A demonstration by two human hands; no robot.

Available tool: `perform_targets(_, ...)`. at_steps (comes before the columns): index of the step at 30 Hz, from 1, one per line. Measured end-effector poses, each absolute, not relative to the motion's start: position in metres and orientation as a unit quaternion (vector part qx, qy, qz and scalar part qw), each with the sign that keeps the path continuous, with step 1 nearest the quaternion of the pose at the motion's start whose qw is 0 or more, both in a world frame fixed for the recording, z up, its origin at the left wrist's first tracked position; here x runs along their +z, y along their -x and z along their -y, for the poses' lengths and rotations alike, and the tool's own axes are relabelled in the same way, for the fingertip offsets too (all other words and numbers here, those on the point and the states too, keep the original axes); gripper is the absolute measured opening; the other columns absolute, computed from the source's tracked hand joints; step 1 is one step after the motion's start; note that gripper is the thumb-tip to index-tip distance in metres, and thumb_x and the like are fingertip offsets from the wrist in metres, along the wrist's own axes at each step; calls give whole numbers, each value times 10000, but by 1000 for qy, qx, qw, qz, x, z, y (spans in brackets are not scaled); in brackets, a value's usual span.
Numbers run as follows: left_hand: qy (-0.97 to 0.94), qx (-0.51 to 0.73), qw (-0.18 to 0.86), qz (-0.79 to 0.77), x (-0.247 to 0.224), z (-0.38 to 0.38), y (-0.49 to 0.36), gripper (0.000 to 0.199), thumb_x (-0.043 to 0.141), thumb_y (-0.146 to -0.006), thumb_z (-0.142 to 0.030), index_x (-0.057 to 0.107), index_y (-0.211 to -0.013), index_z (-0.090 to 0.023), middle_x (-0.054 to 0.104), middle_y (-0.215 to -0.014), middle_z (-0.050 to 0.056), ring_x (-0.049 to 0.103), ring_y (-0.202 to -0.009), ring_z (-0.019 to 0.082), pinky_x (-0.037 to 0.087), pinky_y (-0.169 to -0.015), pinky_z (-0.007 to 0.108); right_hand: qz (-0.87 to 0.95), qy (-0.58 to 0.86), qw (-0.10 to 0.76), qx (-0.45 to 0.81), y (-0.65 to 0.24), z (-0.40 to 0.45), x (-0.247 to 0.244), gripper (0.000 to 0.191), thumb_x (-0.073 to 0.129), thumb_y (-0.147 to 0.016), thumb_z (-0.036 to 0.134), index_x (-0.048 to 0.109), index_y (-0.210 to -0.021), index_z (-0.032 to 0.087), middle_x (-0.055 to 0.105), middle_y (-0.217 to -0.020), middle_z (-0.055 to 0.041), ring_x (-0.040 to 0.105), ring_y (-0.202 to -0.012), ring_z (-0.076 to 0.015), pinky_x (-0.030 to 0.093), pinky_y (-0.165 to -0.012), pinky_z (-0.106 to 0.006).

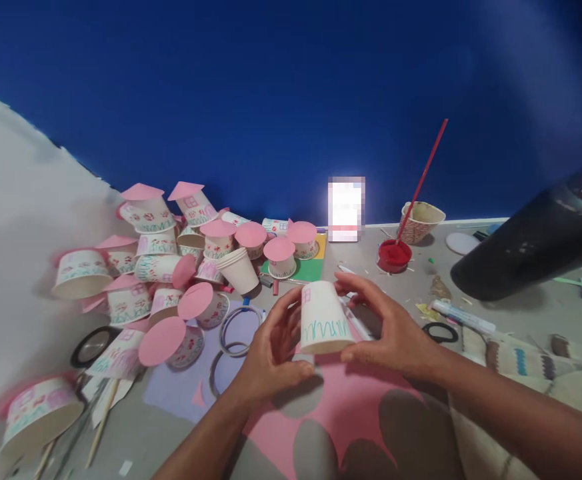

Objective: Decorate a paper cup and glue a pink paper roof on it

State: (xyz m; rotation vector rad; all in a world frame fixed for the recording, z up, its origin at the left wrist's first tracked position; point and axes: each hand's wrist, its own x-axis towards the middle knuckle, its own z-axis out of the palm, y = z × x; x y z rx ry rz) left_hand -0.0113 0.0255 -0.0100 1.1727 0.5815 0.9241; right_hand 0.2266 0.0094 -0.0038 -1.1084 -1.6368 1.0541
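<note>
A white paper cup (pixel 325 319), upside down, is held between my two hands above the table. Green zigzag strokes run along its rim, and a small pink window is drawn near its top left. My left hand (pixel 278 347) curves around the cup's left side, its thumb below the rim. On the other side, my right hand (pixel 388 327) has its thumb at the lower right rim and its fingers behind the cup. Beneath lies a pink paper sheet (pixel 341 407) with round holes cut out. A white pen-like stick (pixel 358 320) shows partly behind the cup.
Several decorated cups with pink paper roofs (pixel 162 341) crowd the left. Near them are stacked plain cups (pixel 238 271) and tape rolls (pixel 241 331). A red pot (pixel 394 257) with a stick, a lit screen (pixel 345 210) and a large black cylinder (pixel 525 233) stand further back.
</note>
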Motion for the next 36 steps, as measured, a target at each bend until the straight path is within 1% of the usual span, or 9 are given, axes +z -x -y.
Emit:
perform_targets(3,-537,431,662,-295,-9,-26,15,767,949,-700,-397,643,-1398,-308,639,-1471,125,571,-1414,382,498,-1150,457,663,445,425,427,-235,-13,2,967,943,-648,504,546,-1492,249,681,-1389,-128,694,-1121,-275,583,-947,-403)
perform_targets(6,-540,472,603,-348,-11,-26,19,751,934,-703,-408,637,-1385,-303,656,-1422,115,620,-1343,357,528,-1104,439,608,560,449,340,-253,-26,8,362,725,-875,464,729,-1150,228,780,-1032,-59,680,-755,-185,561,-722,-326)
perform_targets(8,-537,499,557,-391,-13,-26,21,719,923,-711,-369,632,-1363,-288,651,-1404,111,622,-1323,341,524,-1097,434,582,650,425,241,-266,-37,7,216,624,-940,410,719,-893,222,738,-780,-17,633,-647,-173,490,-646,-307)
perform_targets(10,-533,517,511,-433,-14,-26,21,677,910,-720,-313,627,-1333,-275,653,-1370,106,616,-1307,327,511,-1100,430,612,697,331,175,-273,-46,2,190,612,-950,351,703,-847,220,737,-744,-17,656,-672,-193,439,-637,-311)
perform_targets(13,-533,537,453,-472,-17,-27,17,667,905,-701,-254,622,-1305,-268,629,-1354,99,599,-1293,318,488,-1116,430,690,699,164,95,-273,-51,-10,165,599,-986,308,732,-969,213,798,-951,-65,723,-832,-238,397,-646,-320)
perform_targets(16,-524,560,430,-477,-18,-28,14,699,910,-671,-207,616,-1302,-264,592,-1381,99,572,-1320,318,460,-1146,435,728,680,76,34,-267,-49,-20,204,570,-1029,337,733,-1030,215,790,-1035,-84,737,-904,-251,371,-637,-322)
perform_targets(24,-393,561,597,-418,-12,-34,17,707,942,-647,-352,652,-1282,-242,706,-1311,107,644,-1269,336,557,-1035,434,739,668,84,0,-266,-48,-25,221,536,-1048,326,724,-1039,209,777,-1036,-113,721,-916,-285,303,-620,-331)
perform_targets(27,-381,574,589,-422,-11,-36,19,667,934,-661,-369,673,-1259,-235,728,-1295,105,649,-1273,343,557,-1045,444,724,682,102,9,-265,-45,-15,276,502,-1058,366,733,-1019,220,789,-1020,-97,722,-914,-278,325,-645,-335)
perform_targets(36,-471,570,511,-438,-15,-28,16,687,937,-668,-248,643,-1289,-267,674,-1376,90,645,-1269,294,559,-1024,380,747,658,-29,91,-248,-23,20,304,552,-1019,436,701,-839,243,806,-854,-69,739,-765,-269,213,-584,-347)
